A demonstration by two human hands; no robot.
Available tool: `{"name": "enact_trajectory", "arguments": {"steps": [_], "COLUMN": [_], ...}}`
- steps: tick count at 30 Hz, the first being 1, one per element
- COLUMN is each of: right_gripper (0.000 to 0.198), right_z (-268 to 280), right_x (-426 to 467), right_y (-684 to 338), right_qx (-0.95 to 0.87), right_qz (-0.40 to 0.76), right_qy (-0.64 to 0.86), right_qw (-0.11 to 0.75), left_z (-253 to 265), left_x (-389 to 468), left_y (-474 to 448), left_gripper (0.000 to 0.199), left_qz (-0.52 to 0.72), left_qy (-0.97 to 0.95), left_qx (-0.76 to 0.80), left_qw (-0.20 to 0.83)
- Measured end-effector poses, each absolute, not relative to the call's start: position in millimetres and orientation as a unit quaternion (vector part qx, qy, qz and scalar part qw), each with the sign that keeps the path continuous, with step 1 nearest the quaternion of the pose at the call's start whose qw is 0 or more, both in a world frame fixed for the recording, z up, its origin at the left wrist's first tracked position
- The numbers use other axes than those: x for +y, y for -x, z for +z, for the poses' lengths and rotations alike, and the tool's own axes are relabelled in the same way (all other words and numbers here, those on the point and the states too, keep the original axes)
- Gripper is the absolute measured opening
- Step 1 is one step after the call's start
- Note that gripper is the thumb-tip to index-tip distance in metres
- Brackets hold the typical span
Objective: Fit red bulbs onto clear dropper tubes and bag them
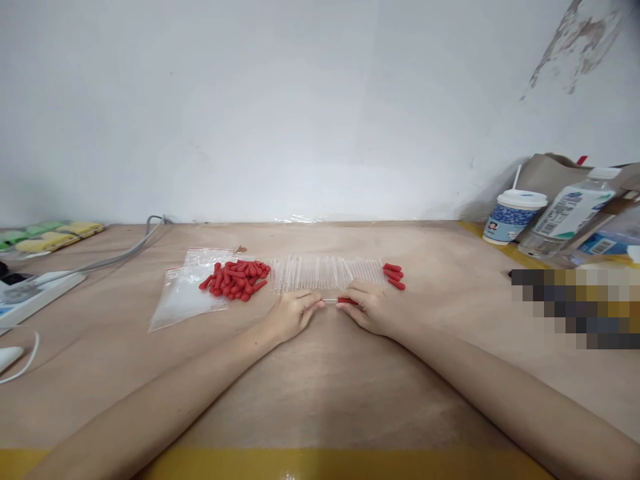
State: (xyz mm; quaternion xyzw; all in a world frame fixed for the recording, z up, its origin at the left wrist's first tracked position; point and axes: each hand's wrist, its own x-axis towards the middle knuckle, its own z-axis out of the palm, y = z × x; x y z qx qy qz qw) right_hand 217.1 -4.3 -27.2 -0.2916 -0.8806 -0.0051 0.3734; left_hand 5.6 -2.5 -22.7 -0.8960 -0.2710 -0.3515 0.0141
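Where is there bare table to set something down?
Free: the table between the forearms, from left hand and right hand to the near yellow tape; also between the three red bulbs and the paper cup. Crowded: the row of plastic bags, red bulb pile and clear tubes; and far right, around cup and bottle.

Place: a workroom or small workshop, bench-work corner; exact trade cannot be told. Wall (300,120): one, plain, pale, with a flaked patch (583,50) at upper right. Worktop (310,387): one, brown-surfaced, set against the wall; yellow strip (240,463) along the near edge. Power: one white power strip (45,293), left side, with grey cable (130,253). Small parts, in quantity: red bulb-shaped pieces (235,279), heaped; thin clear tubes (325,273), laid in a row; clear plastic bags (187,293) beside the heap. Personal items, far right: lidded cup (515,217) with straw, plastic bottle (573,210).
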Motion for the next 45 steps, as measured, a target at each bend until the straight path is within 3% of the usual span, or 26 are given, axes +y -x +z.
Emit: {"name": "enact_trajectory", "arguments": {"steps": [7,15,27,33,37,45], "right_gripper": [0.016,0.015,0.023,0.03,0.021,0.014], "right_z": [-26.4,-21.0,-17.6,-20.2,-22.5,-19.6], "right_x": [-3.2,-4.5,-4.6,-3.9,-0.9,-3.3], "right_y": [-214.4,-217.2,-216.9,-224.7,-229.0,-224.5], "right_qx": [-0.88,-0.832,-0.779,-0.794,-0.812,-0.837], "right_qz": [0.015,0.197,0.342,0.234,0.156,0.136], "right_qy": [0.293,0.346,0.362,0.4,0.386,0.342], "right_qw": [0.374,0.385,0.382,0.394,0.409,0.404], "left_z": [-24.2,-23.5,-25.7,-29.1,-30.5,-27.7], "left_x": [0.2,2.4,1.7,5.8,9.5,5.8], "left_y": [-4.3,-3.7,-1.8,1.5,4.5,2.1], "left_gripper": [0.021,0.021,0.022,0.021,0.02,0.019], "left_qz": [-0.337,-0.341,-0.343,-0.354,-0.365,-0.363], "left_qy": [0.899,0.892,0.889,0.882,0.876,0.884], "left_qx": [-0.28,-0.296,-0.303,-0.312,-0.315,-0.295], "left_qw": [-0.009,-0.027,-0.001,0.006,0.014,0.01]}}
